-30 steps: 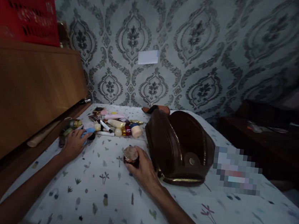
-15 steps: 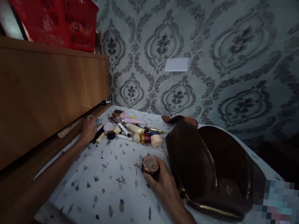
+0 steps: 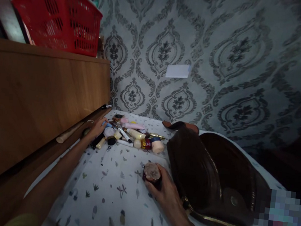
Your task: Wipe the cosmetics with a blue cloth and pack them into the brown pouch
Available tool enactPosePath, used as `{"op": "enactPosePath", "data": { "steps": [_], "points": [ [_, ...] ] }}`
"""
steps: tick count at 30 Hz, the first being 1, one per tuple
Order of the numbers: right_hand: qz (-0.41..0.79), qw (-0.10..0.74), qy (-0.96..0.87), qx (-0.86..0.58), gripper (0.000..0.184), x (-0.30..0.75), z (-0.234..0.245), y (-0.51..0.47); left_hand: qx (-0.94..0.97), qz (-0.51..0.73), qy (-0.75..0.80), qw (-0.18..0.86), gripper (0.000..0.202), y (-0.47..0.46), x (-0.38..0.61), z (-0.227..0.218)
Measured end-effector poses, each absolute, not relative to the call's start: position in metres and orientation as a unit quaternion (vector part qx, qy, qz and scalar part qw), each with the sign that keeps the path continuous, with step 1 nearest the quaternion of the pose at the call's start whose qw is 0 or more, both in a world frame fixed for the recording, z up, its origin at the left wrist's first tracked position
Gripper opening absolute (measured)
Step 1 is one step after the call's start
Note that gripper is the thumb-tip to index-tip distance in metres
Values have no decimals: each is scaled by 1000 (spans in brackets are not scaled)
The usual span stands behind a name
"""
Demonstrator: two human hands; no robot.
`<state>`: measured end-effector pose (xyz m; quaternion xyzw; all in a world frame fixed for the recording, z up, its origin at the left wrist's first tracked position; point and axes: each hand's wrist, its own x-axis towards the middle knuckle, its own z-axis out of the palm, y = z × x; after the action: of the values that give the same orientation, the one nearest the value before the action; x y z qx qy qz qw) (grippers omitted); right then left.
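Observation:
My right hand (image 3: 167,189) is wrapped round a short round jar (image 3: 152,172) with a pale brownish top, low over the patterned sheet. At the left end of a pile of cosmetics, my left hand (image 3: 96,129) has its fingers closed at a small blue item (image 3: 107,124), whose kind is too small to tell. The pile near it includes a cream-coloured tube (image 3: 135,133), a pink tube (image 3: 135,126), a white brush-like stick (image 3: 125,135), a dark red jar with a gold lid (image 3: 147,144) and a pale jar with a blue part (image 3: 157,145).
A dark brown bag (image 3: 213,178) with gold zips lies open at the right, its strap (image 3: 181,125) behind. Wooden furniture (image 3: 40,100) borders the left and carries a red basket (image 3: 60,19). A light wooden handle (image 3: 66,134) lies beside it. Patterned wall (image 3: 152,98) stands behind.
My left hand has moved right and slightly away from me, and the small blue item has shifted with it. My right hand keeps hold of the jar in nearly the same place.

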<state>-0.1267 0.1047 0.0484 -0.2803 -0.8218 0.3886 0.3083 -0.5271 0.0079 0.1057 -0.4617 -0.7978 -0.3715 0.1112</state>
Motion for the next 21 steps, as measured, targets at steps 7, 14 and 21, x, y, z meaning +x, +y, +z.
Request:
{"op": "enactPosePath", "data": {
  "steps": [7, 14, 21],
  "points": [
    [381, 308, -821, -292, 64, -126, 43, 105, -467, -393, -782, 129, 19, 27, -512, 114],
    [383, 297, -826, -289, 63, -125, 50, 105, -354, -363, -832, 226, 21, -42, -509, 107],
    [376, 305, -829, -281, 61, -126, 48, 104, -361, -314, -844, 242, 21, -73, -510, 87]
  ]
}}
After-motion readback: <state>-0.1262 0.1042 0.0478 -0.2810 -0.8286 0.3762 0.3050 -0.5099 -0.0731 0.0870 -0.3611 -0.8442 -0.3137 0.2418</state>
